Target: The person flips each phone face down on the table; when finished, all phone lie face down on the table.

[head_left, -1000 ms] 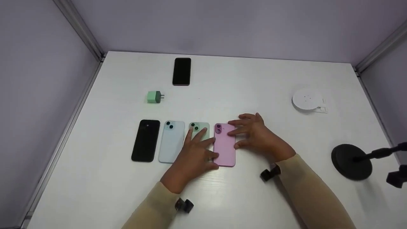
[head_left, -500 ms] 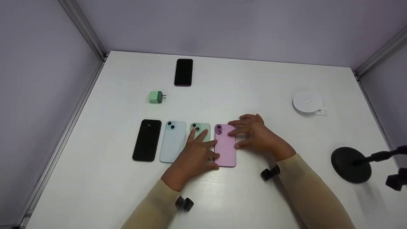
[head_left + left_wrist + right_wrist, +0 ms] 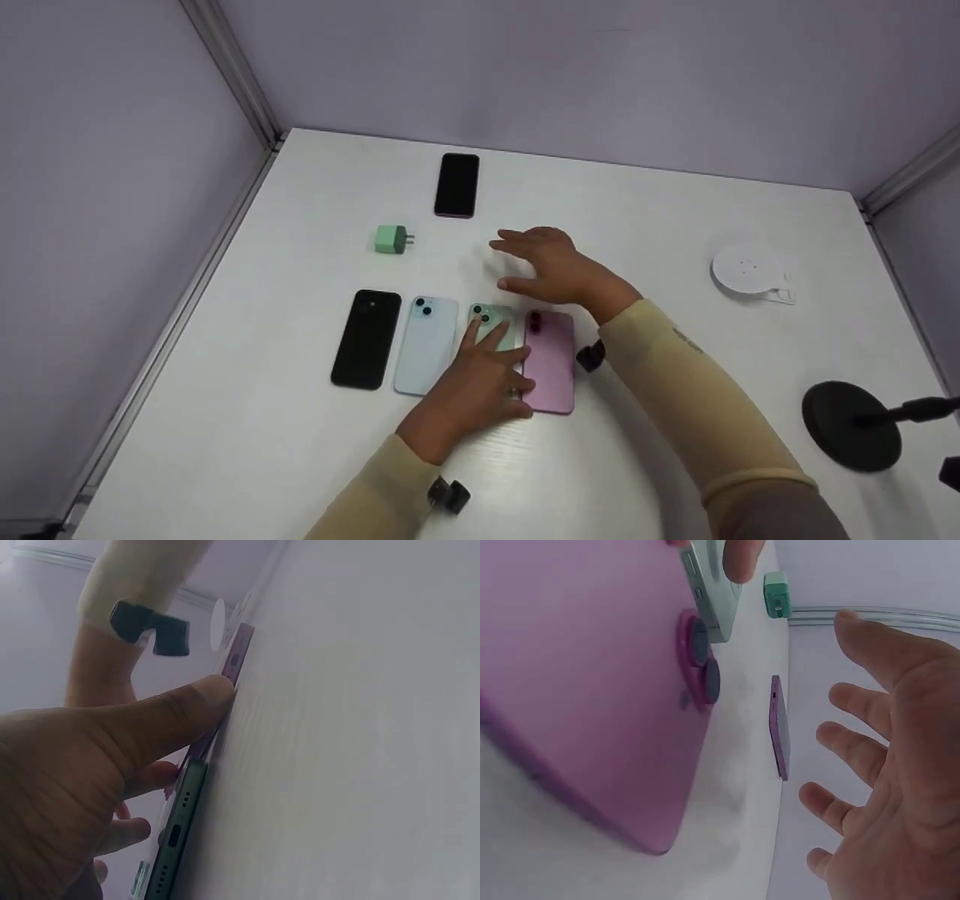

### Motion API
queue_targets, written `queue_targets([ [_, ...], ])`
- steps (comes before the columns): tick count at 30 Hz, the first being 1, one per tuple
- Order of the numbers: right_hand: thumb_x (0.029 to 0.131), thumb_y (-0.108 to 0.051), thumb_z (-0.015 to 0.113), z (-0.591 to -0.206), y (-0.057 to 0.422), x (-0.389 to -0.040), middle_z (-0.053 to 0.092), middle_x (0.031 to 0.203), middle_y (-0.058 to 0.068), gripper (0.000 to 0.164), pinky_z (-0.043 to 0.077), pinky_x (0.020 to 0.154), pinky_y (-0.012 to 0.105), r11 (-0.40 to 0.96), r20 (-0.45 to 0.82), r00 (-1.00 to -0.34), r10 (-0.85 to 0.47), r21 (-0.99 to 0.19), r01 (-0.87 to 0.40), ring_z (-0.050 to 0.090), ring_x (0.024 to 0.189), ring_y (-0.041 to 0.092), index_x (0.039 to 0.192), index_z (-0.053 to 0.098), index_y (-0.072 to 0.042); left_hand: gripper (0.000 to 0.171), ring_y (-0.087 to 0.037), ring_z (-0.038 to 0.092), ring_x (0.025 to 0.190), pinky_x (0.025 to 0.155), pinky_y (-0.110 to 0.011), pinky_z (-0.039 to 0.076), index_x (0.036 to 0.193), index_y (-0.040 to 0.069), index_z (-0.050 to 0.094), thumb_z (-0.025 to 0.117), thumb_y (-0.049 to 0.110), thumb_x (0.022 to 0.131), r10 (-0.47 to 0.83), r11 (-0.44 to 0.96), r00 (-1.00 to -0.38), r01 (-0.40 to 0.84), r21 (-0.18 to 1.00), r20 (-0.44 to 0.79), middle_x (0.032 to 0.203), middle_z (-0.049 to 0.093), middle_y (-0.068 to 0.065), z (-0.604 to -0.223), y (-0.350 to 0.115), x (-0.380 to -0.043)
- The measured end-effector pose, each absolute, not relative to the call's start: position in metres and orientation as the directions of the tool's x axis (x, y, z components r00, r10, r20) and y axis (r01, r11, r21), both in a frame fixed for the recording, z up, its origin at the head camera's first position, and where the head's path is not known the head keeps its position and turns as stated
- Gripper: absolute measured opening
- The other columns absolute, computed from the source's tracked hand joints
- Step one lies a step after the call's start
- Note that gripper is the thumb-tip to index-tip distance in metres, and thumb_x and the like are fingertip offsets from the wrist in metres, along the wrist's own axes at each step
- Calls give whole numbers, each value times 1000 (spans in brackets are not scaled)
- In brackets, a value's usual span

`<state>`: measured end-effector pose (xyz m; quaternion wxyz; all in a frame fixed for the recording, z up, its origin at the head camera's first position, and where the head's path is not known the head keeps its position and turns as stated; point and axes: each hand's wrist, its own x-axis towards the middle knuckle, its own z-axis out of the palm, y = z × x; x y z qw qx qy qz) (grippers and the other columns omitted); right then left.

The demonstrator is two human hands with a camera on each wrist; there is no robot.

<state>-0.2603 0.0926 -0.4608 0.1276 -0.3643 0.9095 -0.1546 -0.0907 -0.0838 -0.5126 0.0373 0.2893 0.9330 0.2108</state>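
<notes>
My left hand (image 3: pixel 480 382) lies with spread fingers across the light green phone (image 3: pixel 501 312), its thumb and nearby fingertips at the left edge of the pink phone (image 3: pixel 552 364). In the left wrist view, the thumb (image 3: pixel 202 696) reaches past the green phone's bottom edge (image 3: pixel 175 834) to the pink one. My right hand (image 3: pixel 555 266) is raised beyond these two phones, fingers extended and holding nothing. Left of the green phone lie a light blue phone (image 3: pixel 426 349) and a black phone (image 3: pixel 366 341), all in one row. The pink phone's camera bump (image 3: pixel 699 660) shows close up in the right wrist view.
Farther back lies a dark-screened phone (image 3: pixel 457 186), with a green plug charger (image 3: pixel 391 239) nearer and to its left. A white round stand (image 3: pixel 746 268) sits at the right. A black round base (image 3: pixel 851 427) with an arm stands at the right front. Walls border the white table (image 3: pixel 247 450).
My right hand has left the pink phone's right edge and moved up and left over the table. The left hand keeps its place on the phones. The whole view has shifted slightly.
</notes>
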Motion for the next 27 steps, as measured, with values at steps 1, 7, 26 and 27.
queue_targets([
  [1, 107, -53, 64, -461, 89, -265, 35, 179, 3, 70, 15, 136, 62, 693, -128, -703, -699, -362, -623, 33, 164, 37, 168, 46, -24, 28, -40, 37, 163, 136, -69, 9, 114, 34, 88, 89, 47, 90, 559, 738, -827, 528, 419, 57, 154, 67, 1, -514, -82, -91],
  [7, 106, -59, 61, -471, 81, -286, 25, 183, -2, 71, 7, 136, 66, 767, -194, -755, -626, -327, -552, 19, 168, 42, 170, 41, -36, 29, -38, 34, 165, 135, -69, 8, 117, 36, 87, 88, 49, 90, 590, 702, -806, 544, 459, 52, 156, 66, 5, -519, -67, -89],
  [26, 112, -61, 42, -476, 122, -294, 28, 182, -3, 68, 9, 134, 70, 869, -253, -834, -490, -66, -490, 21, 167, 44, 174, 26, -39, 34, -37, 32, 166, 136, -67, 9, 121, 38, 85, 85, 53, 91, 650, 684, -759, 605, 408, 37, 156, 65, 8, -509, -47, -87],
  [27, 112, -62, 42, -475, 128, -291, 29, 181, -2, 68, 10, 133, 71, 871, -252, -837, -485, -60, -487, 22, 166, 45, 174, 25, -39, 34, -38, 32, 166, 136, -67, 9, 122, 38, 85, 85, 53, 91, 651, 685, -759, 605, 406, 33, 156, 65, 7, -509, -47, -88],
])
